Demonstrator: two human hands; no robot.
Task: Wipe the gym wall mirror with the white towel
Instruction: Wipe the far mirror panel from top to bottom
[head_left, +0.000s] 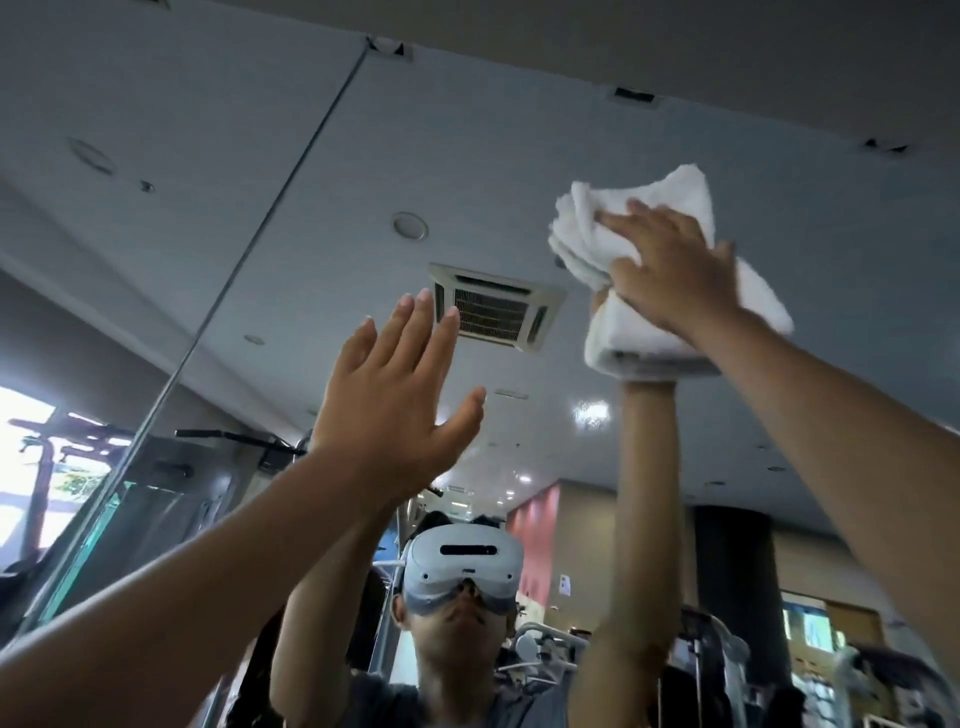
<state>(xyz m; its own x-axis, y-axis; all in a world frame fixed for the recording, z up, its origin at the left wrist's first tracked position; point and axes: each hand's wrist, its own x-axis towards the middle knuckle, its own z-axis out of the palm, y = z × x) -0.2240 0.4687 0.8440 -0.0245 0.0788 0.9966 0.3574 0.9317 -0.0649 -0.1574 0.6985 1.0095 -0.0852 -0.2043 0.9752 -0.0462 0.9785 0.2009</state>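
White towel (680, 189) pressed to the mirror (249, 135) high on the right, bunched under the right hand (670, 267), fingers splayed straight across it, left hand (395, 387) raised flat-palmed, nothing held, well apart from the towel

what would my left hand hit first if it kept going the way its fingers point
Probably the mirror: the open left hand points up at it, left of the white towel, nothing showing between. The gap is unclear.
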